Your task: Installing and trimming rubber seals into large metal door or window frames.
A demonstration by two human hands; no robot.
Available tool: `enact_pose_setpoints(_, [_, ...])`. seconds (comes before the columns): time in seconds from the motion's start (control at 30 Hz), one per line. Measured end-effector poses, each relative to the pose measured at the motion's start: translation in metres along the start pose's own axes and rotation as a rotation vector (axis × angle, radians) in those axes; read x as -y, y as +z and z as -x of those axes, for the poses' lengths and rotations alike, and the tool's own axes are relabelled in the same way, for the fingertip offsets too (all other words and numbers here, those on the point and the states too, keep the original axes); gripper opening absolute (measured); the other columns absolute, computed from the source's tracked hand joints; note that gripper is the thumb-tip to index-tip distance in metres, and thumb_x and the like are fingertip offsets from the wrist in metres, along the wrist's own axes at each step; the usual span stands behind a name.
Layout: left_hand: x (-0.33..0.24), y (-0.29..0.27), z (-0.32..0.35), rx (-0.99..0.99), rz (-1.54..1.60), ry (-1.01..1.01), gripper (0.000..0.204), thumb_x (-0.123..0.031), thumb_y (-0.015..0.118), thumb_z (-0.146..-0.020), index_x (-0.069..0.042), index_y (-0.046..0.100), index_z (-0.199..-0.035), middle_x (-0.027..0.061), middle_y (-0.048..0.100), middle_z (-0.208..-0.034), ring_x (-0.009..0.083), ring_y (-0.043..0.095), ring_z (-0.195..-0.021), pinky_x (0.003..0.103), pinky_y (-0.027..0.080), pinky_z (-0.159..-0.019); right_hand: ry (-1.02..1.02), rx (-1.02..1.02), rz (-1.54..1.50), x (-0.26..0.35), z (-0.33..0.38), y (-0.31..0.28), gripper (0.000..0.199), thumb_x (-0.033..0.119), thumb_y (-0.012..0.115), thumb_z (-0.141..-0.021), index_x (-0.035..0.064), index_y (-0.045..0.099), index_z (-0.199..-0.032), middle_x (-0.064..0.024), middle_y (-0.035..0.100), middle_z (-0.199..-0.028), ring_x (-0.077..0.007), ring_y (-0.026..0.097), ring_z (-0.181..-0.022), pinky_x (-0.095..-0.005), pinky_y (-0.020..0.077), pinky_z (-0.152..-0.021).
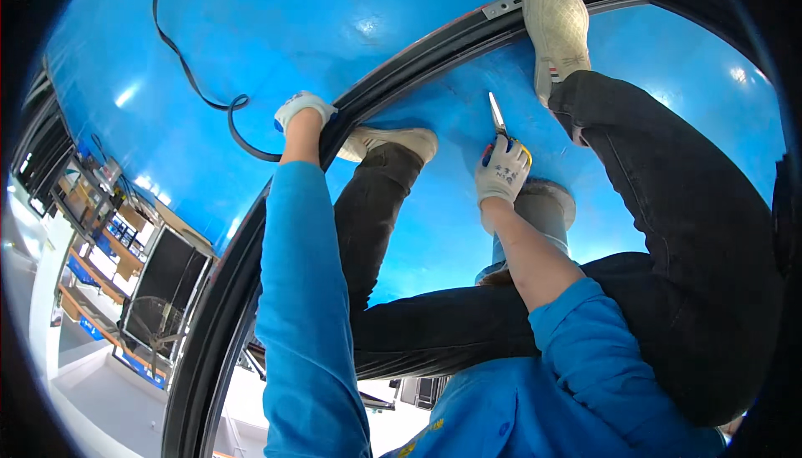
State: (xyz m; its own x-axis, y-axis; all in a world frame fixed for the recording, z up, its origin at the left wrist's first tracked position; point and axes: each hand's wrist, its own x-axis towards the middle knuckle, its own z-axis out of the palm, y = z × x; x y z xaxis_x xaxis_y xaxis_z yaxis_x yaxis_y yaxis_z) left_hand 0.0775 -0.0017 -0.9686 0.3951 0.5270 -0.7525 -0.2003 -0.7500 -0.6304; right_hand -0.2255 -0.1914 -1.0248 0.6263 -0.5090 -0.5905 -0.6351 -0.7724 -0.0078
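Observation:
My left hand (302, 110), in a white knit glove, is closed over the edge of a black curved frame (401, 65). Its fingertips are partly hidden. Just beside it, a loose black rubber strip (238, 134) meets the frame after a small loop on the floor. My right hand (503, 169), gloved in the same way, is wrapped around the handles of a pair of scissors (496, 110). The blades look closed and point away from me, over the blue floor inside the frame.
Beneath my right forearm stands a grey, spool-like cylinder (545, 216) with a round flange. My shoes (556, 27) are near the frame, one resting at its far side by metal brackets (505, 5). Shelves with boxes (100, 282) and a fan (157, 324) stand at left.

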Motion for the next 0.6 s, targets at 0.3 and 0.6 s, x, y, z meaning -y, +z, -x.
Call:
enact_pose_setpoints(0.3, [0.069,-0.024,0.044,-0.19,-0.178,0.094,0.054,-0.054,0.056,-0.095,-0.005,0.074,-0.111,0.0111,0.075,-0.111,0.029,0.072,-0.1,0.043,0.055,-0.088,-0.026,0.131,0.082,-0.004,-0.005,-0.012,0.039,0.022,0.073,-0.081,0.0135,0.055,-0.114,-0.0129,0.055,-0.107,-0.0317,0.06,-0.097,-0.0444,0.0521,-0.079])
enact_pose_setpoints(0.6, [0.12,-0.056,0.165,-0.116,-0.227,0.031,0.04,-0.04,0.055,-0.097,-0.006,0.074,-0.106,0.0111,0.074,-0.112,0.0325,0.069,-0.102,0.044,0.053,-0.092,-0.065,0.172,0.124,-0.054,-0.025,-0.007,0.051,0.022,0.07,-0.086,0.013,0.047,-0.131,-0.0133,0.055,-0.113,-0.0308,0.061,-0.097,-0.0429,0.0558,-0.079])
